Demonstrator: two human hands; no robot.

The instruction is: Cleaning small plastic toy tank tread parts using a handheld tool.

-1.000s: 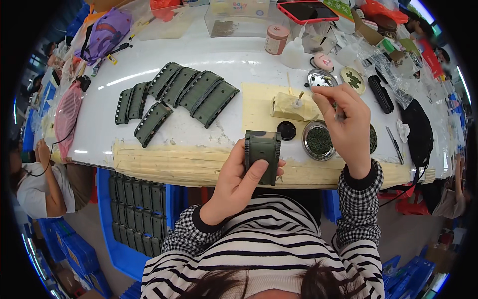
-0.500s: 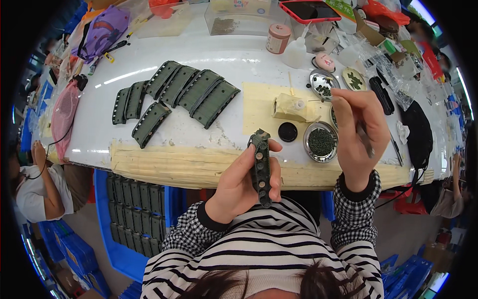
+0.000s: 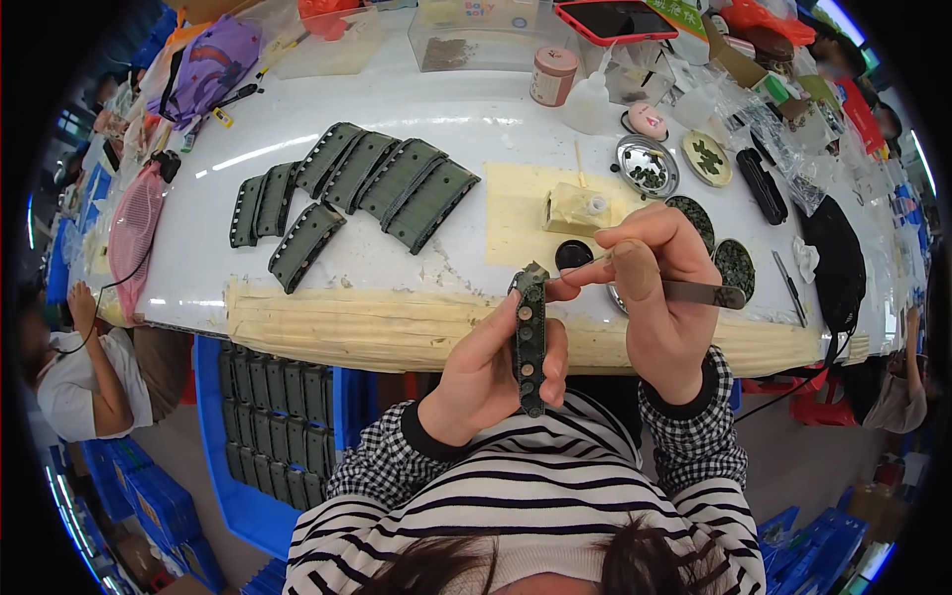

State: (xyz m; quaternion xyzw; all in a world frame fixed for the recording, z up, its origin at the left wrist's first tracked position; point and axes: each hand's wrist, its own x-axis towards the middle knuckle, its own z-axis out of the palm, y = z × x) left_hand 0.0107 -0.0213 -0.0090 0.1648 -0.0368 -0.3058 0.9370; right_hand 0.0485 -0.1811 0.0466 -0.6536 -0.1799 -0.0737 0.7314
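Note:
My left hand [image 3: 466,392] is closed around a narrow dark green model part [image 3: 532,342], held upright, with a row of round wheel-like discs down its face. In my right hand [image 3: 666,315] is a pair of metal tweezers [image 3: 712,295], pinched between the fingers. Their tip end points left at the upper part of the model piece, close to my left fingertips. Whether the tips hold a small bit is too fine to see. Behind the right hand sit a dish of tiny dark green pieces [image 3: 734,268] and a second such dish [image 3: 691,213], partly covered.
Several curved green model sections [image 3: 382,183] lie left of centre. A tape-covered block [image 3: 565,210] and a black round cap [image 3: 573,254] stand ahead. Further back are a metal dish [image 3: 648,169] and a pink jar [image 3: 552,76]. A blue crate [image 3: 210,436] holds more green sections below the table's taped edge.
My right hand has come left and down from over the dishes, bringing the tweezers to the model part. My left hand keeps its grip, having shifted slightly right in view.

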